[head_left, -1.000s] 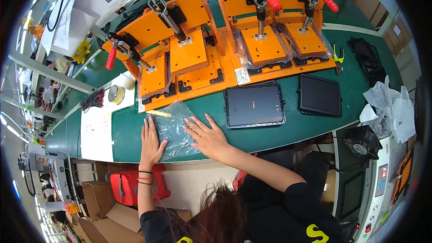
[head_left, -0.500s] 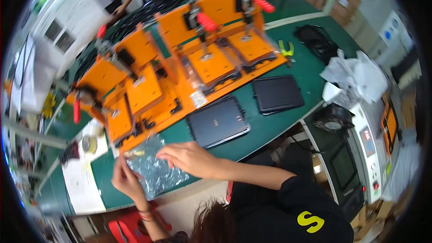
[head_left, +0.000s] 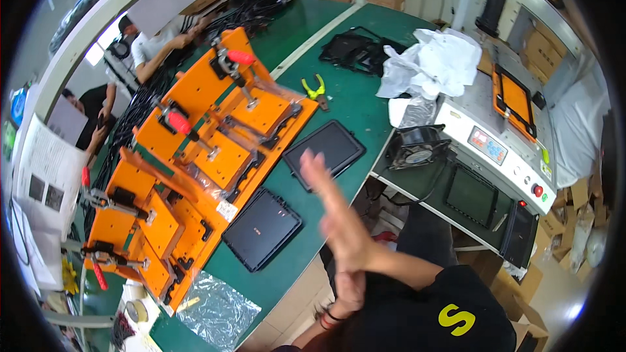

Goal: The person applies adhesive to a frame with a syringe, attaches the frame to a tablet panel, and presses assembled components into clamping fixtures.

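My right hand (head_left: 339, 225) is raised over the table's front edge, blurred, with its fingers stretched out and nothing visible in it. Close below, my left hand (head_left: 351, 290) is at the right wrist, its fingers mostly hidden. Just beyond the right fingertips lies a black rectangular frame-like panel (head_left: 332, 146). To its left is a second black rectangular housing (head_left: 262, 229) with small copper-coloured spots. Behind both stands a long orange clamping fixture (head_left: 225, 210), its toggle clamps fitted with red handles (head_left: 177, 122).
A clear plastic bag (head_left: 218, 313) lies at the near left. Yellow-handled pliers (head_left: 316, 91), black parts (head_left: 358, 51) and white plastic wrapping (head_left: 433, 65) are farther back. On the right stand a machine with a control panel (head_left: 489, 146) and a black fan (head_left: 417, 146). Other people sit at the far left.
The view has turned toward the right. Both my hands have left the plastic bag and come rightward and closer together, the right one now with its fingers extended.
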Available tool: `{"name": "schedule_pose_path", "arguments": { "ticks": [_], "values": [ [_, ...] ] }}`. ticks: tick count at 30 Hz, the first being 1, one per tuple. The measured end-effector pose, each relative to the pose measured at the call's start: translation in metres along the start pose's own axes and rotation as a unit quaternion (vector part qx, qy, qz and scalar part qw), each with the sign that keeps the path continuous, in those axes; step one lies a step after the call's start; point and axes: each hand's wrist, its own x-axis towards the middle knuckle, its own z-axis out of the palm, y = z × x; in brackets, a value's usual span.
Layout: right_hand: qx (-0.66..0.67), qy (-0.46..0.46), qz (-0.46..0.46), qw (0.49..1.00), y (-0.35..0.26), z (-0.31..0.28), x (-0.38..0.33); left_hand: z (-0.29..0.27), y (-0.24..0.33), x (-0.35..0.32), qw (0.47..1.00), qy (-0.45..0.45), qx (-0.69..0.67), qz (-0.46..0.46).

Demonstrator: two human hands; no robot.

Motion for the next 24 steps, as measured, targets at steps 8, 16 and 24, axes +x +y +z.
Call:
{"name": "schedule_pose_path", "arguments": {
  "ticks": [8,16,24],
  "values": [
    [-0.03,0.102,0.076,0.991,-0.004,-0.024,-0.055,0.03,0.017,0.055,0.968,-0.084,0.049,-0.233],
    [-0.004,0.208,0.019,0.978,-0.006,-0.109,-0.057,0.057,-0.026,0.024,0.962,-0.22,0.056,-0.15],
    [-0.049,0.056,0.065,0.995,-0.003,-0.059,-0.082,0.057,-0.024,0.02,0.978,-0.182,0.079,-0.066]
  ]
}}
